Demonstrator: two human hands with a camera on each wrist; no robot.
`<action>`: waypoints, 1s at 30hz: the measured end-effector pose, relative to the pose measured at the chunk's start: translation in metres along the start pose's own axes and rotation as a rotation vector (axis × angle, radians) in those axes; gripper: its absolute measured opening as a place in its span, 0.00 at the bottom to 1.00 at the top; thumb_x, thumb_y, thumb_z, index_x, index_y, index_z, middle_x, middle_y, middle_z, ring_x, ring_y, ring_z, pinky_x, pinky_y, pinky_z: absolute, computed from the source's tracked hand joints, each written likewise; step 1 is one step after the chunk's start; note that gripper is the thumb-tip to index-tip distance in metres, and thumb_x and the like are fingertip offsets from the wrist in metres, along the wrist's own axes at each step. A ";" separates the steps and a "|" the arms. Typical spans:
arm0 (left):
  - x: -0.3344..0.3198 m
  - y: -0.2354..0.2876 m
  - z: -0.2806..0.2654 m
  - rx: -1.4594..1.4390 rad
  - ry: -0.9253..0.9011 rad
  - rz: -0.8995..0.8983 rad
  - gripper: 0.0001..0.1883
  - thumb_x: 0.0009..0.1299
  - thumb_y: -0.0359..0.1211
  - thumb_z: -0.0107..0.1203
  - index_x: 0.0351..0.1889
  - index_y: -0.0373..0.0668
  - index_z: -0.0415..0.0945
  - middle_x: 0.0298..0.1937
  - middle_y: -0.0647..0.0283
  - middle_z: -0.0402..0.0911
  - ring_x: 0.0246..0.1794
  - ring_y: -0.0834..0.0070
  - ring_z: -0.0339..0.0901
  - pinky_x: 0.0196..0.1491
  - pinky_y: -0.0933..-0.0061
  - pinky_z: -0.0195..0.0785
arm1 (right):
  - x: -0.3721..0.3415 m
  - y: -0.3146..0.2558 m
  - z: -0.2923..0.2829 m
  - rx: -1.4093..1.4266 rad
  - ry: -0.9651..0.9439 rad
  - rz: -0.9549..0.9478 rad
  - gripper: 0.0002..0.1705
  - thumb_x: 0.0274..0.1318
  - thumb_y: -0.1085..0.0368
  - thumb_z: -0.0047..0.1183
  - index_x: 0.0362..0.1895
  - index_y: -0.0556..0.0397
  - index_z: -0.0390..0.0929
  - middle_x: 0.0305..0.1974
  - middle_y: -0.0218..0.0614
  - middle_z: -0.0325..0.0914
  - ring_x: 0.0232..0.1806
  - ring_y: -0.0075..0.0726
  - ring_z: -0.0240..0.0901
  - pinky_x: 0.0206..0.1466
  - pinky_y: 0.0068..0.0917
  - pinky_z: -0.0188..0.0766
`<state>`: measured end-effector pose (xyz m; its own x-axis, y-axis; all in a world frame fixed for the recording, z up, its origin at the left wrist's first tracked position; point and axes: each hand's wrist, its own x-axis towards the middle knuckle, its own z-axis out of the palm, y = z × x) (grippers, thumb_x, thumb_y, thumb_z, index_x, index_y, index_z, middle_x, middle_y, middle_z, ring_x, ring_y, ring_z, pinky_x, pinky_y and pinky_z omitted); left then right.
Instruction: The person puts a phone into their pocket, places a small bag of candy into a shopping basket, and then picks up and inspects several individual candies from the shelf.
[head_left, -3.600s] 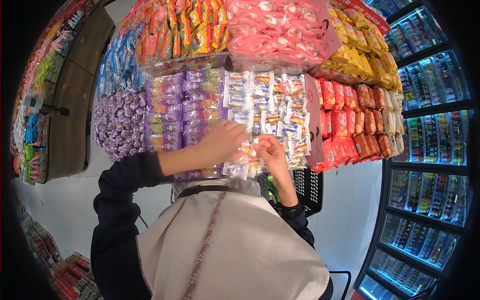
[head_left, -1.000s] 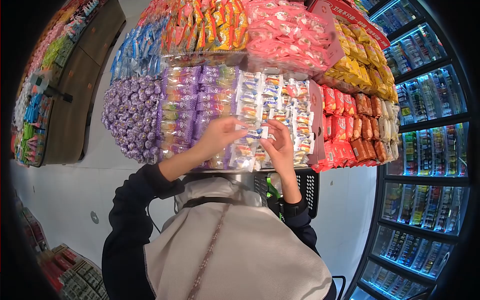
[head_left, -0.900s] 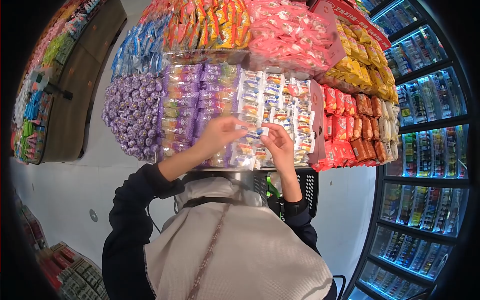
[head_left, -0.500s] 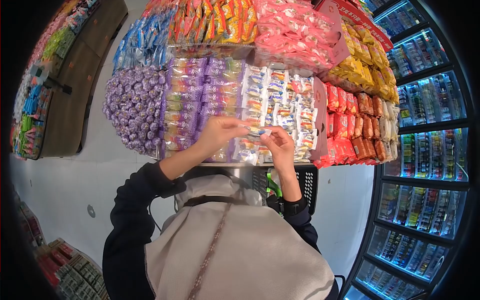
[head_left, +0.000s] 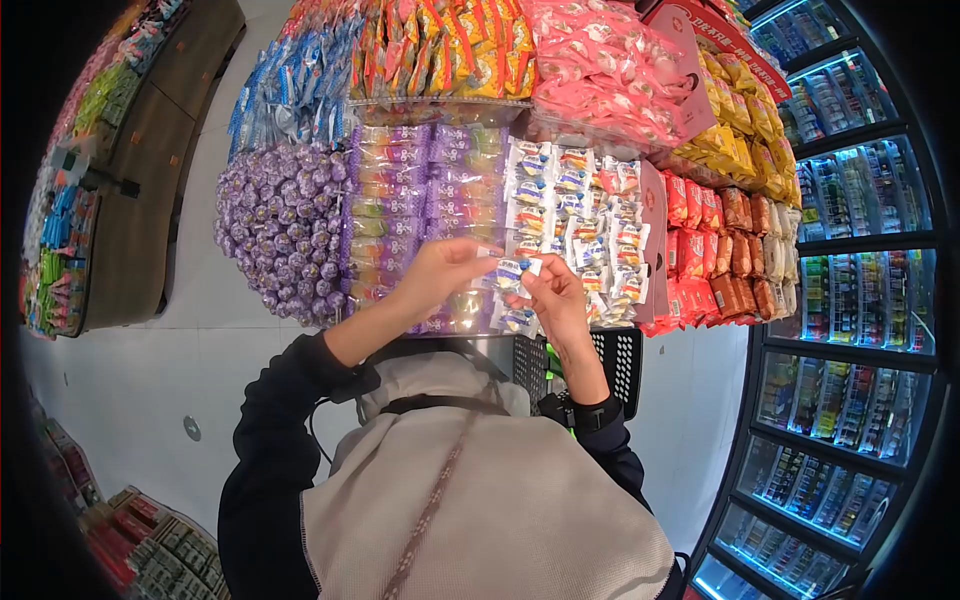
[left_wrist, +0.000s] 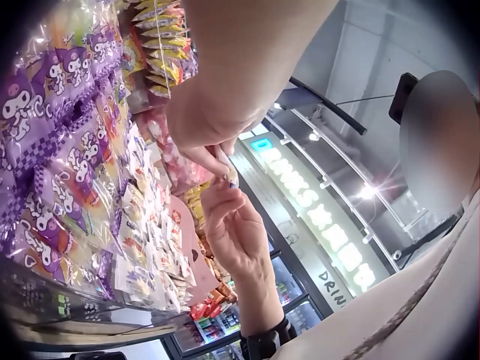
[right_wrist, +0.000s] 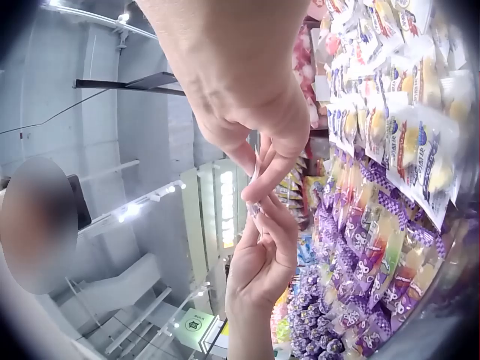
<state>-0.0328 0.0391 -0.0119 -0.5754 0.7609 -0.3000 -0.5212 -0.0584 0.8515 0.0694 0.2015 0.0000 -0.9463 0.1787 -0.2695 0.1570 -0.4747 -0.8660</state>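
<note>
A small white candy packet [head_left: 510, 272] with blue print is stretched between both hands above the display. The left hand [head_left: 437, 277] pinches its left end, and the right hand [head_left: 558, 300] pinches its right end. In the left wrist view the left hand [left_wrist: 214, 124] and right hand [left_wrist: 238, 232] meet at the fingertips, mostly hiding the packet. The right wrist view has the right hand [right_wrist: 251, 112] above the left hand [right_wrist: 259, 262], with a thin edge of wrapper between them. Rows of similar white packets [head_left: 575, 180] lie behind, beside purple packets [head_left: 390, 180].
Purple round candies [head_left: 285, 230] fill the left of the display; red packets [head_left: 690, 250] stand at the right. Pink bags [head_left: 600, 70] and yellow bags [head_left: 745, 150] are farther back. A black basket [head_left: 618, 370] is below the display edge, with lit coolers [head_left: 860, 300] at the far right.
The packet has turned so that its printed face shows more clearly. Both hands keep hold of it. The display has shifted slightly rightward in the head view.
</note>
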 end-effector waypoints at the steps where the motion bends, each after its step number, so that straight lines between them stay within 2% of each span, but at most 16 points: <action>1: -0.001 0.001 -0.002 0.037 0.012 -0.002 0.12 0.64 0.31 0.53 0.45 0.38 0.73 0.37 0.68 0.77 0.34 0.85 0.73 0.37 0.82 0.71 | 0.001 0.002 0.000 -0.003 -0.002 0.003 0.16 0.54 0.74 0.45 0.48 0.58 0.63 0.39 0.37 0.75 0.32 0.31 0.75 0.35 0.25 0.76; 5: -0.006 0.002 -0.012 0.240 0.021 0.025 0.12 0.63 0.30 0.54 0.43 0.38 0.74 0.35 0.67 0.77 0.32 0.87 0.71 0.35 0.85 0.66 | 0.003 0.012 0.004 -0.060 -0.010 -0.031 0.13 0.54 0.74 0.46 0.46 0.56 0.65 0.39 0.36 0.75 0.35 0.26 0.74 0.35 0.25 0.76; 6: -0.008 0.002 -0.014 0.302 0.011 0.037 0.11 0.63 0.30 0.54 0.43 0.38 0.74 0.35 0.67 0.77 0.31 0.87 0.71 0.35 0.85 0.65 | 0.002 0.017 0.005 -0.086 0.003 -0.026 0.11 0.54 0.73 0.48 0.43 0.56 0.67 0.35 0.31 0.73 0.35 0.21 0.71 0.36 0.23 0.76; 7: -0.012 0.001 -0.016 0.362 0.004 0.050 0.11 0.62 0.29 0.54 0.42 0.38 0.74 0.35 0.67 0.77 0.31 0.87 0.71 0.35 0.86 0.65 | 0.000 0.019 0.005 -0.126 -0.011 -0.024 0.11 0.53 0.73 0.48 0.42 0.56 0.67 0.33 0.29 0.72 0.34 0.20 0.71 0.36 0.23 0.75; 8: -0.014 -0.006 -0.018 0.327 0.011 0.065 0.11 0.61 0.30 0.56 0.41 0.38 0.75 0.27 0.72 0.74 0.26 0.89 0.67 0.29 0.86 0.60 | -0.001 0.021 0.005 -0.165 -0.028 -0.020 0.11 0.53 0.73 0.49 0.42 0.56 0.68 0.32 0.28 0.71 0.34 0.19 0.70 0.36 0.22 0.75; 10: -0.019 -0.012 -0.016 0.278 -0.023 0.058 0.10 0.62 0.27 0.54 0.41 0.37 0.74 0.32 0.68 0.76 0.31 0.88 0.70 0.34 0.84 0.64 | -0.005 0.031 0.004 -0.235 -0.031 0.000 0.10 0.52 0.74 0.50 0.40 0.56 0.69 0.28 0.25 0.68 0.32 0.18 0.68 0.35 0.19 0.73; 13: -0.020 -0.018 -0.019 0.263 -0.058 0.066 0.11 0.63 0.24 0.51 0.43 0.35 0.70 0.38 0.63 0.76 0.37 0.83 0.72 0.41 0.80 0.66 | -0.012 0.028 0.007 -0.195 0.004 0.010 0.11 0.51 0.74 0.50 0.41 0.57 0.69 0.29 0.28 0.71 0.32 0.18 0.69 0.34 0.17 0.72; 16: -0.016 -0.017 -0.018 0.230 0.003 0.151 0.11 0.64 0.25 0.49 0.45 0.35 0.68 0.39 0.62 0.75 0.39 0.81 0.73 0.44 0.78 0.66 | -0.005 0.021 -0.021 -0.352 0.209 -0.096 0.11 0.51 0.74 0.51 0.41 0.57 0.69 0.32 0.30 0.73 0.30 0.18 0.69 0.33 0.17 0.71; 17: -0.015 -0.016 -0.021 0.233 0.030 0.171 0.11 0.64 0.25 0.49 0.45 0.35 0.67 0.40 0.62 0.74 0.40 0.80 0.73 0.45 0.78 0.66 | 0.001 0.017 -0.032 -0.362 0.311 -0.159 0.11 0.52 0.75 0.50 0.41 0.56 0.68 0.29 0.28 0.73 0.30 0.17 0.69 0.30 0.15 0.70; 18: -0.016 -0.015 -0.023 0.237 0.060 0.191 0.11 0.65 0.25 0.48 0.46 0.36 0.67 0.40 0.62 0.74 0.40 0.79 0.73 0.45 0.77 0.66 | 0.008 0.017 -0.054 -0.493 0.341 -0.208 0.11 0.52 0.74 0.49 0.42 0.55 0.67 0.27 0.28 0.73 0.28 0.16 0.69 0.29 0.15 0.69; 21: -0.023 -0.014 -0.024 0.259 0.116 0.192 0.11 0.65 0.26 0.48 0.45 0.35 0.67 0.38 0.62 0.74 0.40 0.78 0.73 0.46 0.77 0.66 | 0.020 0.011 -0.080 -0.537 0.406 -0.178 0.13 0.53 0.74 0.49 0.43 0.54 0.66 0.25 0.27 0.73 0.27 0.16 0.69 0.28 0.15 0.69; 22: -0.025 -0.017 -0.024 0.256 0.123 0.190 0.11 0.65 0.26 0.48 0.45 0.35 0.67 0.38 0.62 0.74 0.39 0.78 0.73 0.45 0.77 0.66 | 0.024 0.011 -0.082 -0.537 0.393 -0.218 0.15 0.49 0.75 0.51 0.42 0.55 0.64 0.21 0.27 0.67 0.23 0.16 0.64 0.23 0.16 0.67; 25: -0.029 -0.029 -0.025 0.248 0.148 0.202 0.10 0.66 0.26 0.47 0.45 0.35 0.67 0.38 0.62 0.74 0.39 0.78 0.73 0.45 0.78 0.67 | 0.025 0.010 -0.077 -0.437 0.314 -0.210 0.15 0.49 0.75 0.51 0.42 0.55 0.64 0.20 0.25 0.66 0.22 0.16 0.63 0.23 0.16 0.68; 27: -0.031 -0.038 -0.023 0.242 0.178 0.224 0.10 0.66 0.26 0.47 0.45 0.35 0.67 0.37 0.62 0.74 0.39 0.79 0.73 0.45 0.78 0.67 | 0.019 0.005 -0.073 -0.497 0.218 -0.145 0.12 0.52 0.75 0.50 0.42 0.56 0.66 0.24 0.26 0.71 0.27 0.15 0.67 0.27 0.16 0.69; 29: -0.030 -0.045 -0.020 0.216 0.204 0.253 0.10 0.66 0.27 0.47 0.44 0.36 0.68 0.39 0.64 0.76 0.40 0.80 0.74 0.43 0.81 0.65 | 0.020 0.017 -0.087 -0.534 0.143 -0.190 0.13 0.50 0.77 0.50 0.41 0.56 0.66 0.26 0.27 0.71 0.27 0.15 0.66 0.28 0.15 0.68; 30: -0.030 -0.046 -0.017 0.228 0.224 0.260 0.10 0.66 0.27 0.47 0.44 0.36 0.68 0.39 0.64 0.77 0.40 0.80 0.74 0.43 0.81 0.65 | 0.017 0.017 -0.088 -0.579 0.149 -0.152 0.14 0.49 0.77 0.51 0.41 0.57 0.66 0.27 0.28 0.71 0.27 0.15 0.66 0.29 0.15 0.68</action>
<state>-0.0027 0.0081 -0.0495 -0.8057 0.5786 -0.1270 -0.2017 -0.0663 0.9772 0.0804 0.2727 -0.0562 -0.9272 0.3456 -0.1443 0.1906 0.1036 -0.9762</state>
